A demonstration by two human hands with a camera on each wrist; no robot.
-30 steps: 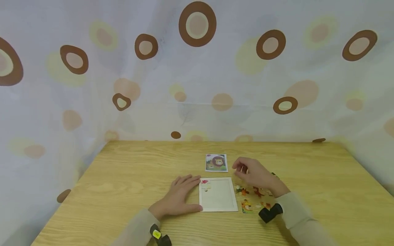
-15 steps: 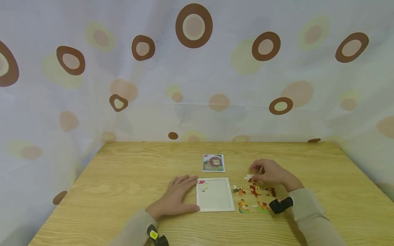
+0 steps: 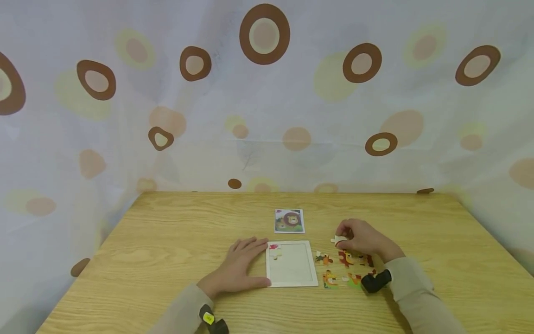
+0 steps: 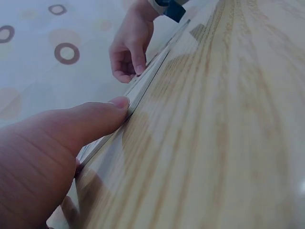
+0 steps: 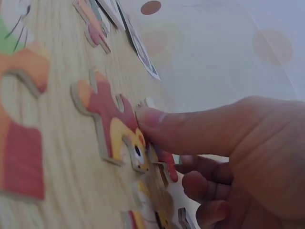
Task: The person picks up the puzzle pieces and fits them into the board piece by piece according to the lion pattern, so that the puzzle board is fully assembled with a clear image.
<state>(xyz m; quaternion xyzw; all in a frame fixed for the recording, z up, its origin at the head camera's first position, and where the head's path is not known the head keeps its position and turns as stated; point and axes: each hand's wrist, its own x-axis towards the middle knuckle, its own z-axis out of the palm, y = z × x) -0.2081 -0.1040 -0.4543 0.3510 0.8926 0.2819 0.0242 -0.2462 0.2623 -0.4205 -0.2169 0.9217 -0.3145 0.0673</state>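
In the head view the right hand (image 3: 364,240) holds a small puzzle piece (image 3: 339,240) pinched at its fingertips, and a pale knob of this piece sticks out to the left, in the direction of the white tray (image 3: 313,264). The piece is to the right of the tray, about level with its far edge; the two are apart. The joined pieces (image 3: 275,252) sit inside, in the far left corner, so from the grip they lie leftward, across the width of the tray. The right hand is the nearer one to the piece; the left hand (image 3: 235,269), with its fingers extended, touches the left edge. In the left wrist view the thumb rests along this edge, and the right hand appears beyond it. In the right wrist view thumb and curled fingers press the piece between them, just behind a loose piece with an eye (image 5: 119,126), which lies flat. I cannot tell if the held piece is fully off the table (image 5: 62,157).
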